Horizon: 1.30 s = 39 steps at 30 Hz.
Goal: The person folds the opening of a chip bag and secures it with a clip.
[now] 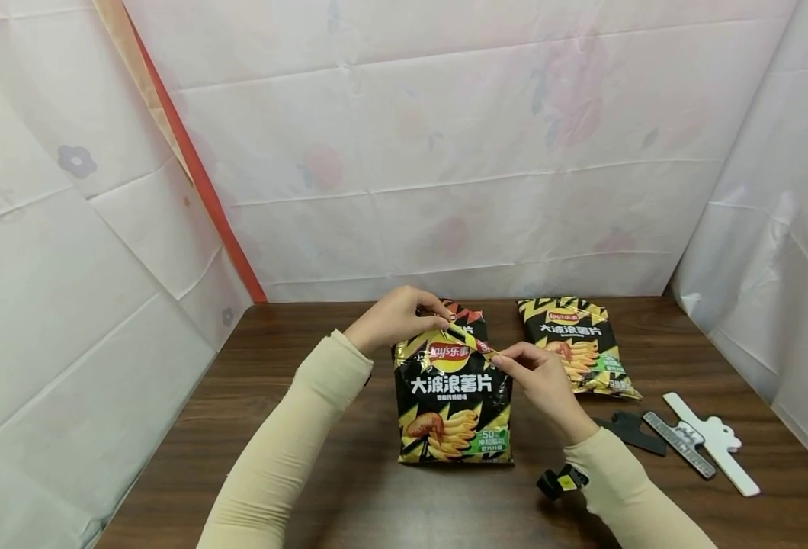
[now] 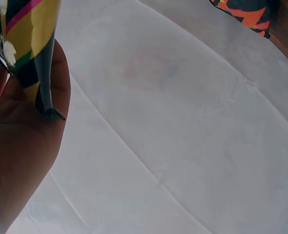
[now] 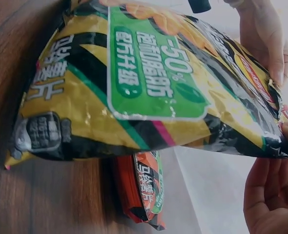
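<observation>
We are seeing both hands, left hand (image 1: 393, 316) and right hand (image 1: 537, 377), pinching the chip bag (image 1: 453, 396) mid-frame on the wooden table (image 1: 294, 358); white sheeting (image 1: 445, 152) is walling three sides, bare wood lying lower left.

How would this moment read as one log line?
left hand: pinches chip bag top | right hand: pinches same top | second bag, clips: on table

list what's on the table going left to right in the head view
left hand → chip bag pinched at its top by both hands → right hand → second chip bag lying flat → black clip → grey clip → white clip
</observation>
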Motion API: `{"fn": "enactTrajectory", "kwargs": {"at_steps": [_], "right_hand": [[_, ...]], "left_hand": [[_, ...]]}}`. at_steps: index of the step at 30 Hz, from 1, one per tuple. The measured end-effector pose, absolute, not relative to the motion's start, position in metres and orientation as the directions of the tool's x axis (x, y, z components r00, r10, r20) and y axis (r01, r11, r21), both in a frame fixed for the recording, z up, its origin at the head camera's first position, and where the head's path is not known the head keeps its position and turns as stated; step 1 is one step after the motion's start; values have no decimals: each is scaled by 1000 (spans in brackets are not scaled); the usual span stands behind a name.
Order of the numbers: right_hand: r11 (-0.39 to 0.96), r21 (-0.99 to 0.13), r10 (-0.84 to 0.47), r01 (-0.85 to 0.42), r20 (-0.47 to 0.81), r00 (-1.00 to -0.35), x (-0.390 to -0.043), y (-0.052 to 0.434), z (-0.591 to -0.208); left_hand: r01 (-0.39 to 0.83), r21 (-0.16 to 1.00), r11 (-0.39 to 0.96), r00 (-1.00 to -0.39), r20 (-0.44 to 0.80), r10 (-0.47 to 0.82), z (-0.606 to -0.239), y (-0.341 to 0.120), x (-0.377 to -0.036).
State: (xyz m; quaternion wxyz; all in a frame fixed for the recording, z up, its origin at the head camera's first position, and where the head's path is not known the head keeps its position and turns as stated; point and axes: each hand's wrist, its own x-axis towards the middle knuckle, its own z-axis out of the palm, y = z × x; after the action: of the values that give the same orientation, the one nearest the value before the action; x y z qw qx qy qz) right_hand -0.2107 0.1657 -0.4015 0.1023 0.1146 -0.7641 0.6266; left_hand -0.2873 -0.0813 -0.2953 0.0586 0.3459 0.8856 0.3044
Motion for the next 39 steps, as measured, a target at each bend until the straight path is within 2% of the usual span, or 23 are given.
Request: {"fn": "enactTrajectory", "kwargs": {"at_steps": [8,24,36,39], "right_hand": [[168,-942,-35,-292,290,-956,-209,164,-401],[319,-937,-80,-142,123,-989,-207,179,-396],[320,-878,-208,-355,301,-931,-202,216,-388],[416,-819,-203,-395,340,-918,-199,227,-385]], "left_hand": [[555,599,577,-765,95,637,-293,-87,-287],[583,586,564,-758,140,637,-295,-85,-283],[587,578,566,-759,150,634,-296,-86,-283],[590,571,571,-759,151,633,-297,-87,-283]]}}
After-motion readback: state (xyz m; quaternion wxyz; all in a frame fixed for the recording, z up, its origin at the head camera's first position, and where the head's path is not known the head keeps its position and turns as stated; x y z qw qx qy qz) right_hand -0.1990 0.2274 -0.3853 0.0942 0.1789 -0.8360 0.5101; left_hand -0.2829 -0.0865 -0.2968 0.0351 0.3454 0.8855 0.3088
